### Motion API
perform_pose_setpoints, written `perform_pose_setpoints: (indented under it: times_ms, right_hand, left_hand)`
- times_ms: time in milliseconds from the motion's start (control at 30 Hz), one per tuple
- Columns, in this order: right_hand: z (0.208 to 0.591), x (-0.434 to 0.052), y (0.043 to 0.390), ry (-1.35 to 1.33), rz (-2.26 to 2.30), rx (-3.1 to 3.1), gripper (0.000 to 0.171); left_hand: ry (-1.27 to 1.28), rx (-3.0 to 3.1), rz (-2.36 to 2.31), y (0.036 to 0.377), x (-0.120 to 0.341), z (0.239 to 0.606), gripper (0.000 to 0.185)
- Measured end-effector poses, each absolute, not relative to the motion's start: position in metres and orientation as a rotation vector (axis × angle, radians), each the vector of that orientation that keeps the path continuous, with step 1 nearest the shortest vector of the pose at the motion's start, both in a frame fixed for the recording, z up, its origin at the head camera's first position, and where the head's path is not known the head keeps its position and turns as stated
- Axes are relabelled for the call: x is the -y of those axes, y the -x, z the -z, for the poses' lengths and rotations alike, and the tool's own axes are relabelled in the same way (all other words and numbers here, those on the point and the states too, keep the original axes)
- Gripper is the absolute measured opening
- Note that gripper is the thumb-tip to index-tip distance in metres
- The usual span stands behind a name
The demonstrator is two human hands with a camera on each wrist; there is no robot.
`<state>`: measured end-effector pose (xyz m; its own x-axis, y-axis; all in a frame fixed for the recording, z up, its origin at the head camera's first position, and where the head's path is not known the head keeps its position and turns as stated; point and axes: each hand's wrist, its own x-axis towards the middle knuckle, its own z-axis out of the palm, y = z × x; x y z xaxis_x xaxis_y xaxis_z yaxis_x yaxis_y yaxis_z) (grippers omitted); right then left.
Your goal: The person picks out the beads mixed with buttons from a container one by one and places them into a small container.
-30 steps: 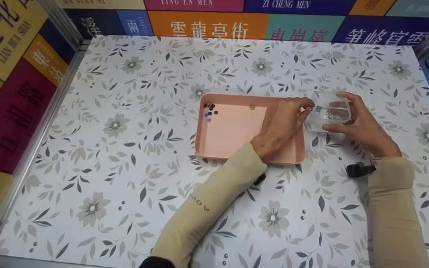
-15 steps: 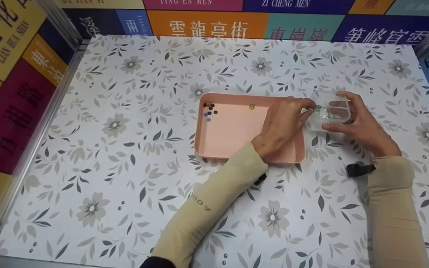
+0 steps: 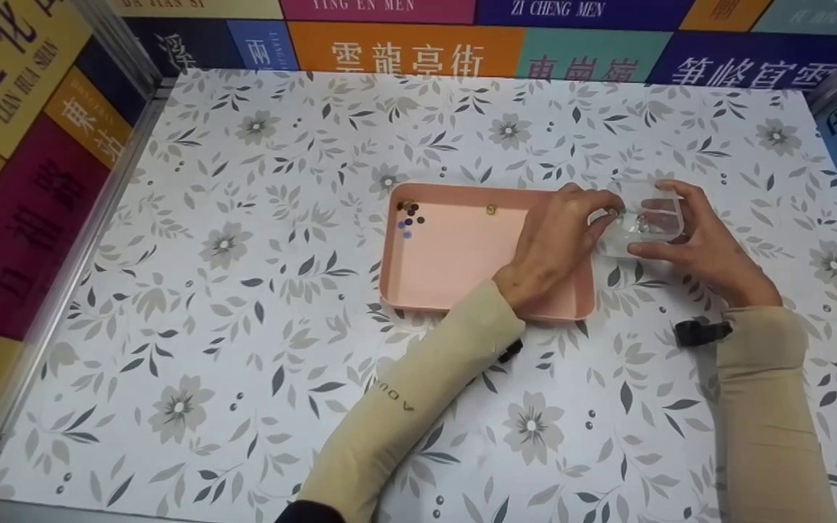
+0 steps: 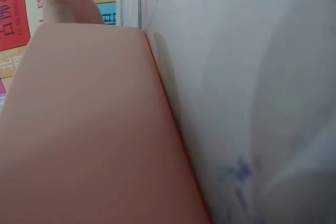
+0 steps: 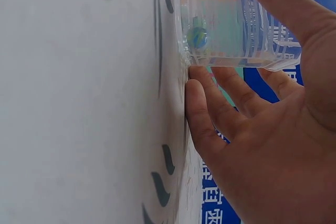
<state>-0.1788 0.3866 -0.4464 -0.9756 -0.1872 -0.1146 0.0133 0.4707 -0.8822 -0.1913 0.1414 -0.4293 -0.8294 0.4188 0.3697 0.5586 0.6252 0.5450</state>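
Right hand clasps the clear box at centre-right beside the pink tray, left hand pinches a bead at its rim — best keep that box steady and drop it well inside.

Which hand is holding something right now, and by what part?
The right hand holds the clear plastic box by its side walls, thumb on the near side and fingers on the far side. The left hand reaches its fingertips to the box's rim; whether they pinch anything cannot be told.
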Motion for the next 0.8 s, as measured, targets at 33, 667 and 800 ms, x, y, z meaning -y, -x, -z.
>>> perform_pose_setpoints:
  times_ms: [33,667,800]
  right_hand:
    - [0.4464,-0.3863,0.1786,0.147,1.516,-2.521,0.092]
    - [0.4471,-0.387,0.1791,0.116,1.5,-2.516,0.094]
    - [0.4483,-0.3873,0.1789,0.129,1.534,-2.507,0.094]
  left_hand:
    - [0.806,2.641,0.997,0.1913,-0.1415,0.4293,0.019]
    - [0.853,2.768,1.028,0.1888,-0.1472,0.4273,0.027]
    - [0.869,2.776,1.016,0.1887,-0.148,0.4278,0.029]
